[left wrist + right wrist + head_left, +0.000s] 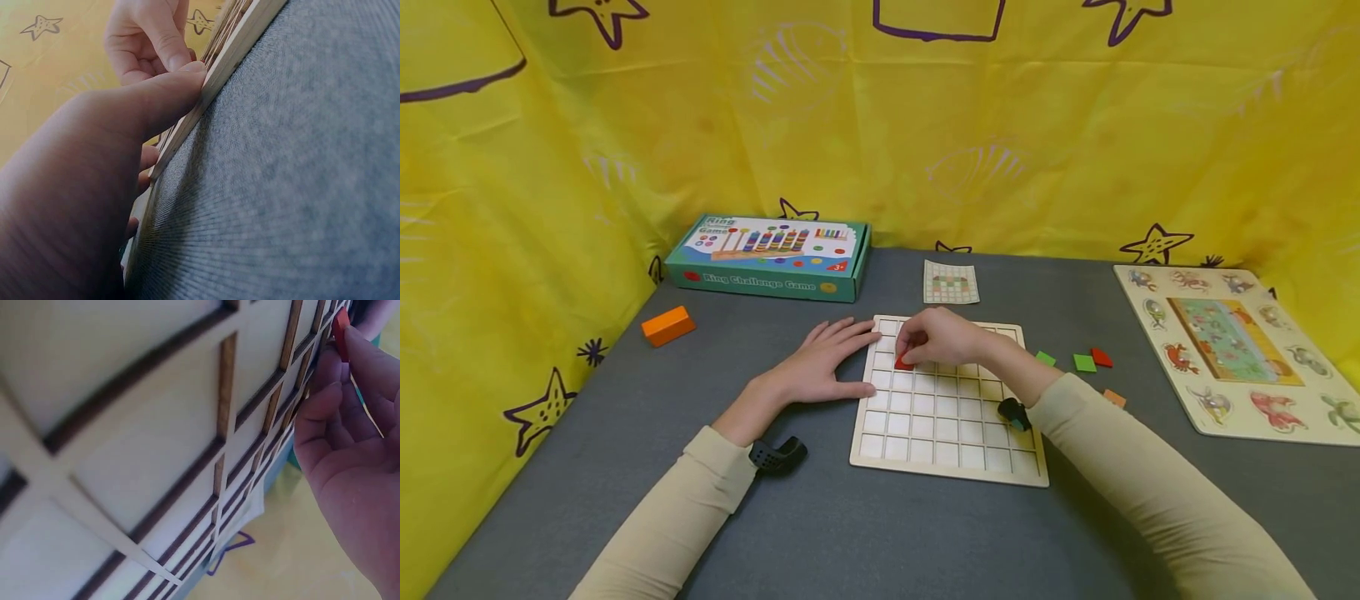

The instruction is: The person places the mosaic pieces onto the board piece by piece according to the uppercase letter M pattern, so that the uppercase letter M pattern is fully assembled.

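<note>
A wooden grid board (925, 429) with square cells lies on the grey table. My right hand (943, 337) reaches over its upper left part and pinches a small red tile (903, 364) between thumb and fingers, at a cell near the left edge. In the right wrist view the red tile (341, 334) shows edge-on at the fingertips, close over the grid. My left hand (823, 365) lies with fingers spread, thumb and fingertips at the board's left edge. The left wrist view shows the left thumb (169, 94) against the board's side.
Green tiles (1084, 363), a red quarter-shaped tile (1101, 357) and an orange piece (1114, 398) lie right of the board. A pattern card (951, 296) lies behind it. Around stand a game box (763, 283), an orange block (668, 326) and a sea-animal puzzle (1217, 400).
</note>
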`<state>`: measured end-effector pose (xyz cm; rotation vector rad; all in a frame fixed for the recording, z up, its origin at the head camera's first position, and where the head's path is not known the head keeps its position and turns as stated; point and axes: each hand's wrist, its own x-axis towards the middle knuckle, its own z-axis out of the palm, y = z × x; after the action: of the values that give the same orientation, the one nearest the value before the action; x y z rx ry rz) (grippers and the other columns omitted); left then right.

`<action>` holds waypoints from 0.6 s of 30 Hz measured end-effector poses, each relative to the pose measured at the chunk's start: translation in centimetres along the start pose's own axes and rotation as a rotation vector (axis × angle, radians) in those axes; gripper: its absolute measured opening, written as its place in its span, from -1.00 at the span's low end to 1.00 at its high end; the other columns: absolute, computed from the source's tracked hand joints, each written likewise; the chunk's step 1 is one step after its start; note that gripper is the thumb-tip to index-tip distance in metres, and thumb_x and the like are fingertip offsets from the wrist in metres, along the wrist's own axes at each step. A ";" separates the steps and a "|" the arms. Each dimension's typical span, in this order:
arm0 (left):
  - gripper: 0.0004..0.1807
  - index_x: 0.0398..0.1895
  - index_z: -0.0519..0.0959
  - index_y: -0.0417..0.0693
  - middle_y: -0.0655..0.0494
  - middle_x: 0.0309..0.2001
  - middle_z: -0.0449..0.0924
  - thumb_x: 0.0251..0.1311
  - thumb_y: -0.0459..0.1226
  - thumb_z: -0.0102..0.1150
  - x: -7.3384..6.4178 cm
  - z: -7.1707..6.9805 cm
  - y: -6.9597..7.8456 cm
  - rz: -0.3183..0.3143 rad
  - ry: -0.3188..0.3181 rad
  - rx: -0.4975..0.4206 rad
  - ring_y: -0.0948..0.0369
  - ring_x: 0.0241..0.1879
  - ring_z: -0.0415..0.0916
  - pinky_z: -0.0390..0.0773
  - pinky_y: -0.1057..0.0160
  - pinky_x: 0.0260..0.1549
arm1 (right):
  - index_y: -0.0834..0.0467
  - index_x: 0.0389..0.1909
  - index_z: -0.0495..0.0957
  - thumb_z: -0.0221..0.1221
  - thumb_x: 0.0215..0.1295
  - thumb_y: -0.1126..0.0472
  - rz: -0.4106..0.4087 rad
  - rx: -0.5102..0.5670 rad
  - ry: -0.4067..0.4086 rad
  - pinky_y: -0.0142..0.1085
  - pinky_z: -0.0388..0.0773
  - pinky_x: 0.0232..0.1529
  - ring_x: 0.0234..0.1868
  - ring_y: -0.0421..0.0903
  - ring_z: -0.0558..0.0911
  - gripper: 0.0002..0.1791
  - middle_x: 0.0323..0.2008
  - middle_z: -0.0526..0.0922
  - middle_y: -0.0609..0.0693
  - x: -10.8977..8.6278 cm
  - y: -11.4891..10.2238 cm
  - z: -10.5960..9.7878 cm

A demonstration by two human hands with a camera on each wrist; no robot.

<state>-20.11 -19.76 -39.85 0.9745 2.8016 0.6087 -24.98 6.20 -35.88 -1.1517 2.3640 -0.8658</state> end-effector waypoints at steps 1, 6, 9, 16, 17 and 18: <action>-0.05 0.59 0.19 0.09 0.11 0.59 0.01 0.22 0.25 0.23 0.0 0.0 0.0 0.000 0.000 0.001 -0.02 0.56 -0.17 -0.29 -0.22 0.43 | 0.23 -0.28 0.69 0.34 0.31 0.32 -0.003 -0.006 0.004 -0.28 0.54 -0.15 -0.34 -0.18 0.58 -0.95 -0.39 0.66 -0.11 0.0 0.0 0.0; -0.06 0.59 0.19 0.10 0.13 0.59 0.01 0.22 0.25 0.23 0.1 0.1 -0.1 0.000 0.003 0.009 -0.01 0.56 -0.17 -0.28 -0.22 0.43 | 0.20 -0.28 0.70 0.37 0.29 0.31 -0.014 -0.030 0.011 -0.29 0.54 -0.16 -0.33 -0.17 0.58 -0.96 -0.35 0.65 -0.10 -0.1 0.0 0.1; -0.06 0.59 0.19 0.10 0.13 0.59 0.01 0.23 0.26 0.22 0.1 0.1 -0.2 0.004 0.004 0.010 -0.01 0.56 -0.17 -0.27 -0.23 0.43 | 0.19 -0.26 0.71 0.36 0.29 0.32 -0.006 -0.028 0.003 -0.30 0.54 -0.17 -0.32 -0.17 0.57 -0.96 -0.33 0.65 -0.09 -0.2 0.0 0.2; -0.06 0.60 0.18 0.12 0.14 0.59 0.01 0.24 0.26 0.21 0.1 0.1 -0.1 0.002 0.000 0.005 0.00 0.56 -0.17 -0.27 -0.21 0.43 | 0.19 -0.20 0.71 0.34 0.31 0.31 -0.004 -0.024 0.011 -0.26 0.55 -0.10 -0.25 -0.14 0.60 -0.92 -0.27 0.67 -0.08 -0.6 0.0 -0.2; -0.06 0.60 0.18 0.12 0.13 0.59 0.01 0.24 0.26 0.21 0.1 0.1 -0.1 0.000 -0.001 0.005 -0.01 0.56 -0.17 -0.27 -0.21 0.43 | 0.18 -0.19 0.71 0.33 0.32 0.30 0.003 -0.020 0.014 -0.25 0.56 -0.10 -0.24 -0.13 0.60 -0.91 -0.26 0.67 -0.08 -0.7 0.0 -0.4; -0.06 0.60 0.18 0.12 0.13 0.59 0.01 0.24 0.26 0.22 0.1 0.1 -0.1 -0.001 -0.002 0.005 -0.01 0.56 -0.17 -0.27 -0.21 0.43 | 0.17 -0.18 0.71 0.33 0.32 0.29 0.011 -0.017 0.019 -0.24 0.56 -0.10 -0.23 -0.12 0.60 -0.91 -0.26 0.67 -0.09 -0.8 0.1 -0.5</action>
<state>-20.24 -19.70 -39.98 0.9746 2.8029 0.6006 -24.81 7.07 -35.49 -1.1408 2.3951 -0.8576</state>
